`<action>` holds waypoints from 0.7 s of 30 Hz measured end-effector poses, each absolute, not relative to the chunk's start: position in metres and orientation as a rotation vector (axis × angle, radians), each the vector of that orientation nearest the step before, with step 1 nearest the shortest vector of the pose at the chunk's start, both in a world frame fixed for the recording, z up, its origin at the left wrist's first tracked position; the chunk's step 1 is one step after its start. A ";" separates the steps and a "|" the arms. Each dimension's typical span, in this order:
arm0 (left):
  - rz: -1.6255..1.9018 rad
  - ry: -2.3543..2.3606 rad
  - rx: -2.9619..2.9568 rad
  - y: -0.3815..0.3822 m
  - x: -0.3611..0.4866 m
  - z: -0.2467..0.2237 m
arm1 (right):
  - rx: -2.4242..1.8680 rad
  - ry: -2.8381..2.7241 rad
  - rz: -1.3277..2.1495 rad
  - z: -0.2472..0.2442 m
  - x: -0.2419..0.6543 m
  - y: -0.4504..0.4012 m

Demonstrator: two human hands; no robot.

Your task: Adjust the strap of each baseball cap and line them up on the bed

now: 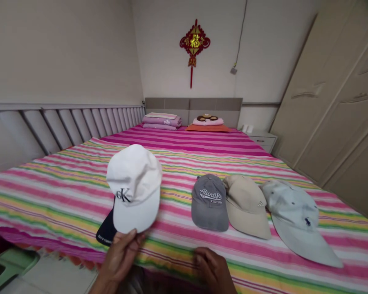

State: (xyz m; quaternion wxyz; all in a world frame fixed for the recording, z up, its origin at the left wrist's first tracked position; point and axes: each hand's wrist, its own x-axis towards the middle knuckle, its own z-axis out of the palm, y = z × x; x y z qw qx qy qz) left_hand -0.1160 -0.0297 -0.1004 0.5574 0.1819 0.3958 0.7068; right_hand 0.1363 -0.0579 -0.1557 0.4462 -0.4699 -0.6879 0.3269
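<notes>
My left hand (122, 251) pinches the brim of a white baseball cap (136, 177), thumb on top and fingers beneath. The cap has black "CK" letters on its front and is held tilted up above the bed. Partly hidden behind it is a dark cap (106, 228), of which mainly the brim shows. My right hand (213, 267) is at the near edge of the bed with its fingers curled in and nothing visible in them. Beyond it lie a grey cap (210, 204) with white "Always" lettering, a beige cap (247, 204) and a pale grey-green cap (294, 212), side by side.
A striped sheet (76, 192) covers the bed. Folded bedding (161, 121) and an orange-and-pink stack (207, 127) rest by the headboard (168, 104). Railings (79, 122) line the left. On the right stand a nightstand (265, 141) and wardrobe (331, 122). A green stool (18, 263) is at lower left.
</notes>
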 end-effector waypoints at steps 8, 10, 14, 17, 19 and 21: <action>1.175 0.843 0.557 -0.061 -0.054 -0.162 | -0.703 -1.130 1.491 -0.082 0.134 -0.032; 1.110 0.819 0.591 -0.066 -0.049 -0.170 | -0.707 -1.007 1.446 -0.071 0.136 -0.031; 1.017 0.738 0.651 -0.068 -0.056 -0.174 | -0.709 -0.804 1.412 -0.062 0.140 -0.033; 1.050 0.660 0.604 -0.061 -0.073 -0.170 | -0.623 -0.676 1.485 -0.063 0.145 -0.037; 1.053 0.644 0.543 -0.053 -0.084 -0.166 | -0.590 -0.594 1.541 -0.065 0.147 -0.041; 1.033 0.631 0.514 -0.044 -0.091 -0.159 | -0.568 -0.541 1.601 -0.068 0.147 -0.043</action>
